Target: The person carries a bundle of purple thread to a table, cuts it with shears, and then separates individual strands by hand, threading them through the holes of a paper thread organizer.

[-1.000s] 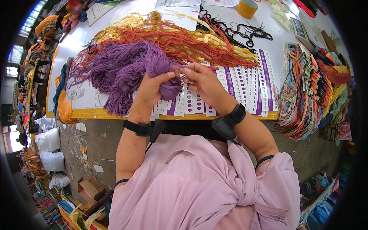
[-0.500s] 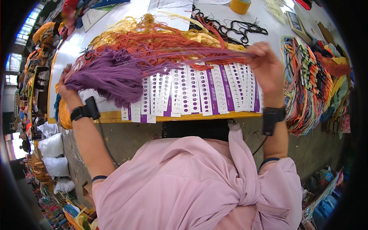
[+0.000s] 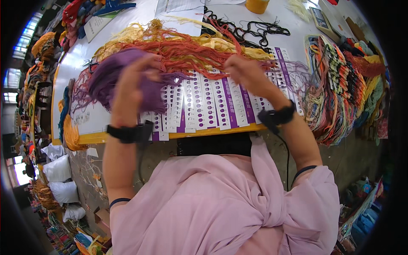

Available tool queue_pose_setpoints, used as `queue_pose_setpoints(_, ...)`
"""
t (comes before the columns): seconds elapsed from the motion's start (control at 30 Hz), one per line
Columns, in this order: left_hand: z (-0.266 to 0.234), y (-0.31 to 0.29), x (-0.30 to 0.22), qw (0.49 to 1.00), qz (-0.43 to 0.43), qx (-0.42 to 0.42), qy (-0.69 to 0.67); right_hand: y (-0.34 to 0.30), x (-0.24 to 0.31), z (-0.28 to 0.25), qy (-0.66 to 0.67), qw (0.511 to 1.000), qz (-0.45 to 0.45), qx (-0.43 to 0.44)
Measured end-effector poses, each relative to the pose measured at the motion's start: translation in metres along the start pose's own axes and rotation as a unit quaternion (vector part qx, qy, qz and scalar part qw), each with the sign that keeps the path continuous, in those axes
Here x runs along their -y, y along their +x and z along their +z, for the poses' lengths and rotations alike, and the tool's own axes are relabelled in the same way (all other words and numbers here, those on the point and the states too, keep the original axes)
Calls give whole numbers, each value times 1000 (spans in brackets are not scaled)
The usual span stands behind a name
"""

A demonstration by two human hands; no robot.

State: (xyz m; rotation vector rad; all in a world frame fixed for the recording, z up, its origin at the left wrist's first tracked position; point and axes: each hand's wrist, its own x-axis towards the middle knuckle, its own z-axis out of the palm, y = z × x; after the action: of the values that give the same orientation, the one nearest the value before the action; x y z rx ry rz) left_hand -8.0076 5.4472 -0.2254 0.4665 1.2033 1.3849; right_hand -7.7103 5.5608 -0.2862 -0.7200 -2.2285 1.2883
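A thick bundle of purple yarn lies at the left of the table, bunched up. My left hand is in front of it, smeared by motion, so its grip does not show. To the right, my right hand hovers over the rust-red yarn with its fingers curled together; anything between them is too small to make out. Pale yellow yarn spreads behind the rust strands. Below the yarn, white and purple cards with rows of punched holes stand side by side along the table's near edge.
Black yarn lies loosely at the back, near a yellow roll. Multicoloured skeins hang over the right side. Orange yarn and a blue strand drape at the left edge. White sacks sit beyond on the left.
My left hand has moved right and inward. My right hand has come left and inward, and the purple strands stretched between the hands are no longer taut. Loose purple strands now lie at the right.
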Motion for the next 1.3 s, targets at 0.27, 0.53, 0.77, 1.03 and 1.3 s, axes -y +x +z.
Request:
queue_pose_setpoints(0.27, 49, 21, 56, 979, -180, -11, 91, 16, -8, 20, -110, 985, -57, 123)
queue_pose_setpoints(0.53, 59, 35, 91, 952, -27, -35, 303, 18, -13, 27, 45, 998, 38, 28)
queue_pose_setpoints(0.77, 60, 22, 78, 956, -64, -10, 286, 26, 1, 30, 29, 995, 53, 75)
queue_pose_setpoints(1.03, 50, 34, 92, 967, -41, 62, 242, 40, -17, 51, -219, 974, -31, 39)
queue_pose_setpoints(1.3, 40, 36, 79, 879, 8, -9, 477, 30, -9, 38, -117, 990, 46, 64)
